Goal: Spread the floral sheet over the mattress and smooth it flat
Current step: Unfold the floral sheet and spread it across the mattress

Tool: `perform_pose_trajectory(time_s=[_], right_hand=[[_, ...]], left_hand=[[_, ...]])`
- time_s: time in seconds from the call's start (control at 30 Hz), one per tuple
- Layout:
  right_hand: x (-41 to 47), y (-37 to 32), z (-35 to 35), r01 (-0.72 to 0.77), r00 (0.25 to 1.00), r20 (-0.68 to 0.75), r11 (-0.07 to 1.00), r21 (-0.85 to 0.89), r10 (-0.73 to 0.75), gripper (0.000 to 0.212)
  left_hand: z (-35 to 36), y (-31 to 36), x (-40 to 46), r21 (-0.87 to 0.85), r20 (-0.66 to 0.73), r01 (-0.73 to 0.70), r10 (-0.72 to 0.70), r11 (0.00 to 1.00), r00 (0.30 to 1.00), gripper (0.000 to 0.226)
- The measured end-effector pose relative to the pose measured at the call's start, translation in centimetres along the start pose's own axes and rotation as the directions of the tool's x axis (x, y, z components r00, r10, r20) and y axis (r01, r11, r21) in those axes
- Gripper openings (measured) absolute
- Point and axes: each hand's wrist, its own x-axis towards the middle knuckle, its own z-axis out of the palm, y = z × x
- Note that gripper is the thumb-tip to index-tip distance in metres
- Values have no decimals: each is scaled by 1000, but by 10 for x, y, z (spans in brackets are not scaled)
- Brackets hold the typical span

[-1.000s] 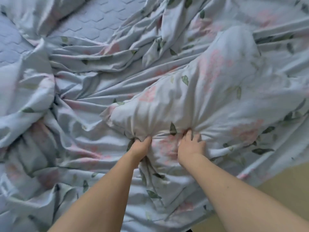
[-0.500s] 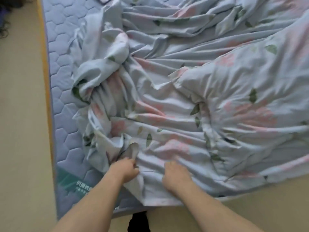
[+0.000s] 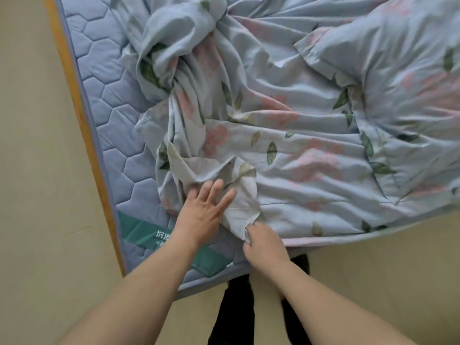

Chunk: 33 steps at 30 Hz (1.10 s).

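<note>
Two bare forearms, no sleeves anywhere along them, no watch, bracelet or ring on either wrist or on the fingers that show. Left hand (image 3: 202, 215) broad-backed with short, plain nails; right hand (image 3: 265, 246) likewise unadorned, with no glove or bandage. Below and between the arms, dark black trousers (image 3: 235, 317) on both legs, plain, with no pattern or marking to be made out.
</note>
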Motion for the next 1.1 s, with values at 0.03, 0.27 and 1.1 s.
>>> perform_pose_trajectory(time_s=[0.03,0.27,1.1], right_hand=[[-5,0,-1,42,998,-35,999,-2,-42,14],[-50,9,17,102,945,328,957,-270,-8,22],[-272,-171,-25,-104,960,-258,994,38,110,34]], left_hand=[[-8,0,9,10,-20,-17,17,1000,1000,82],[-51,-9,56,297,338,-23,-83,954,938,51],[-198,9,-299,-212,-47,-164,157,963,986,9]])
